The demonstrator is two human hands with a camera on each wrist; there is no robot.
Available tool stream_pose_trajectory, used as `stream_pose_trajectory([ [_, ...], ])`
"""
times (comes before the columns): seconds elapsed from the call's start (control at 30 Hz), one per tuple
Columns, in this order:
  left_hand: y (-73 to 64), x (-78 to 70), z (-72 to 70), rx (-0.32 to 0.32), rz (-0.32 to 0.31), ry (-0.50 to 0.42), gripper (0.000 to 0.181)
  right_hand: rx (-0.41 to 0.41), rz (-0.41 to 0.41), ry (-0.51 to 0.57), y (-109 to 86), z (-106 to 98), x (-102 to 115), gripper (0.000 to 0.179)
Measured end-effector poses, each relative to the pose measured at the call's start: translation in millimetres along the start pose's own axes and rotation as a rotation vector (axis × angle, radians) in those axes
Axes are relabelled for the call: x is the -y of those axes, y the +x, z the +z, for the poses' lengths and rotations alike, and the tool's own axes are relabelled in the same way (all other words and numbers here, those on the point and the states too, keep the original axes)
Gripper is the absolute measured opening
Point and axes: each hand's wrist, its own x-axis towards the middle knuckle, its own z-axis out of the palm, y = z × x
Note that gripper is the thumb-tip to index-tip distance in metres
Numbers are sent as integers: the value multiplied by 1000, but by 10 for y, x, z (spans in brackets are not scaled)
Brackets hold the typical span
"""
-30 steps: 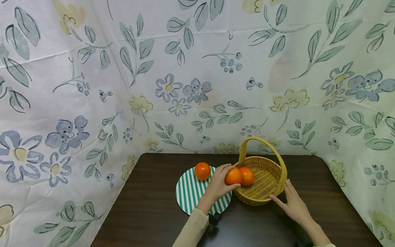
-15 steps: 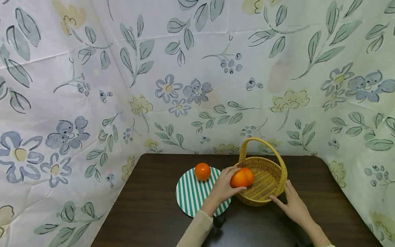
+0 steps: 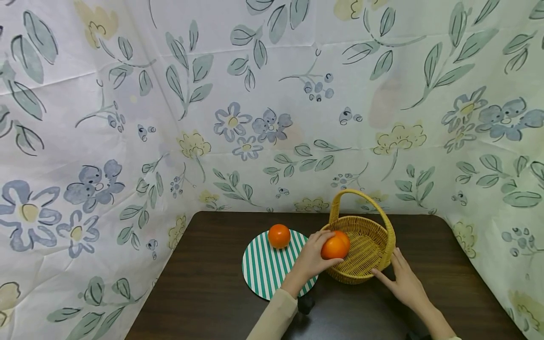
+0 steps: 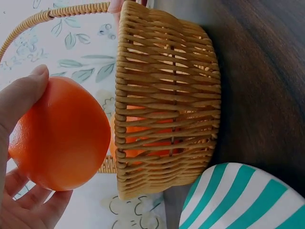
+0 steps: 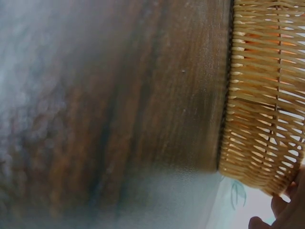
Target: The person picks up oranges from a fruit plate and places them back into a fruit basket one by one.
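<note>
My left hand (image 3: 313, 255) holds an orange (image 3: 331, 249), thumb on one side and fingers on the other, over the left rim of a yellow wicker basket (image 3: 354, 277). In the left wrist view the held orange (image 4: 62, 138) is outside the weave, beside the basket's mouth. Another orange (image 4: 145, 131) shows through the gaps inside the basket; in the head view the held one mostly covers it. At the basket's right side my right hand (image 3: 405, 281) touches the wall with thumb and fingers spread. Its fingertips (image 5: 279, 205) also show against the basket in the right wrist view.
A round green-and-white striped plate (image 3: 263, 267) lies left of the basket, partly under my left forearm, with one more orange (image 3: 279, 236) on it. The basket's tall handle (image 3: 361, 192) arches over its mouth. Floral cloth (image 3: 276, 179) hangs behind the dark table (image 3: 204, 283).
My left hand has carried its orange rightward from over the plate's edge to the basket rim, so it now overlaps the orange inside. The right hand and basket have stayed put.
</note>
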Motion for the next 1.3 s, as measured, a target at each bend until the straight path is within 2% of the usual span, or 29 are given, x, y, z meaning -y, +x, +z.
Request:
stream_pose_trajectory([
  [0.47, -3, 4, 128, 18, -8, 24, 64, -3, 5, -5, 1, 9, -10, 89],
  [0.77, 10, -34, 195, 24, 39, 43, 64, -10, -5, -5, 5, 14, -3, 89],
  [0.93, 34, -85, 219, 36, 46, 60, 65, -10, -10, -2, -1, 3, 14, 88],
  [1.3, 23, -77, 318, 55, 42, 69, 65, -13, 1, -11, 8, 10, -8, 88],
])
